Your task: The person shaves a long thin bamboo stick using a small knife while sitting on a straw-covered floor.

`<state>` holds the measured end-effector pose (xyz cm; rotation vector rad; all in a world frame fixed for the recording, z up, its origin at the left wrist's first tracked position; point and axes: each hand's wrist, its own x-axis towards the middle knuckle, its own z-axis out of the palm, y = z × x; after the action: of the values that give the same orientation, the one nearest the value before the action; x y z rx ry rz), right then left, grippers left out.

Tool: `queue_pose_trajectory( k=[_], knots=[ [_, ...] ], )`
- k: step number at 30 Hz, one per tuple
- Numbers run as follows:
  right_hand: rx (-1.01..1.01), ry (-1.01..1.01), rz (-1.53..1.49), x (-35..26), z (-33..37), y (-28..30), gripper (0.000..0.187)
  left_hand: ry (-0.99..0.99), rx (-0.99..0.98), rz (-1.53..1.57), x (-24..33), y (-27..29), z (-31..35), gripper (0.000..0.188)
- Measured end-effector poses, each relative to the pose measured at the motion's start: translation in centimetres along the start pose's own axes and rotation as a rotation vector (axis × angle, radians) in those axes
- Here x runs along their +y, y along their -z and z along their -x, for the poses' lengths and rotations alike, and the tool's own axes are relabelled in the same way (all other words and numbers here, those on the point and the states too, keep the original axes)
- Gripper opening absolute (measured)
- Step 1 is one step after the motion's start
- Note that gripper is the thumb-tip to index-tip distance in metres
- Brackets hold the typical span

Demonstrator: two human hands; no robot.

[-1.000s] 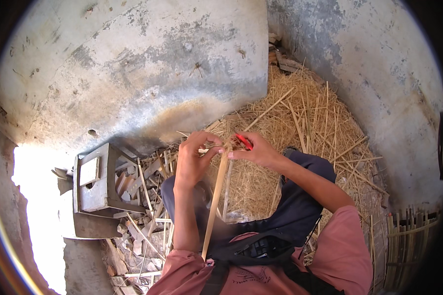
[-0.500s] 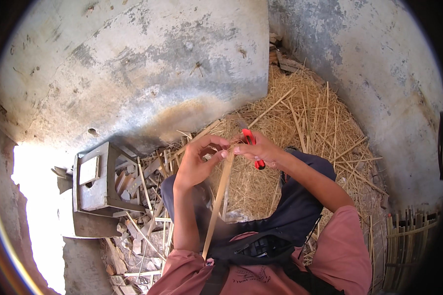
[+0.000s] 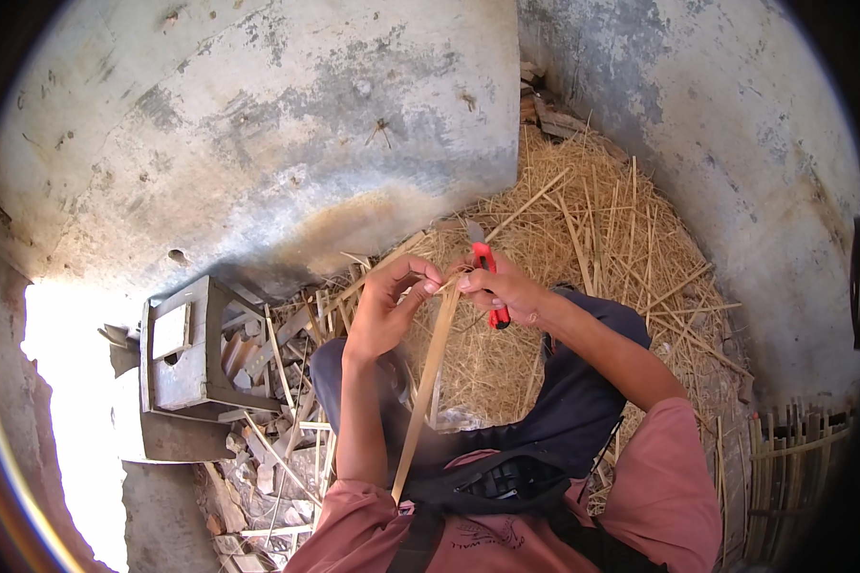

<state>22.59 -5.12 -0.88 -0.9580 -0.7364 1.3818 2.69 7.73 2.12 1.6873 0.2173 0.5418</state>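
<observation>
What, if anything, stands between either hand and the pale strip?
Nothing visible. The left hand and right hand both have fingertips at the upper end of the pale strip. The red-handled knife, in the right hand, sits right of that end.

A weathered grey box (image 3: 180, 387) beside scattered rubble (image 3: 267, 479), near a stained wall (image 3: 258, 143); another wall (image 3: 726, 172) at right.

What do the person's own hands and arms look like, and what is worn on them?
The left hand and right hand are both without gloves, all fingers uncovered where they show. The forearms are bare, with no cables or watch showing on them. Above, loose short sleeves are dull pink.
</observation>
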Motion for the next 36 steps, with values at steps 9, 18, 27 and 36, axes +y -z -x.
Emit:
queue_pose_trajectory(
  k=[9,18,27,36],
  knots=[
    [0.016,0.019,0.026,-0.3,0.1,0.3,0.032,-0.112,0.178,0.069,-1.1,-1.9,0.9,0.009],
    [0.056,0.024,0.174,-1.1,0.7,0.3,0.043,-0.299,0.266,-0.142,-1.4,-3.1,2.7,0.012],
    [0.058,0.084,0.234,-0.6,0.0,0.3,0.037,-0.214,0.33,0.096,-2.7,-4.0,2.6,0.009],
    [0.043,0.138,0.041,-2.3,0.8,2.7,0.032,0.249,-0.027,0.189,-2.0,-1.2,5.5,0.047]
  ],
)
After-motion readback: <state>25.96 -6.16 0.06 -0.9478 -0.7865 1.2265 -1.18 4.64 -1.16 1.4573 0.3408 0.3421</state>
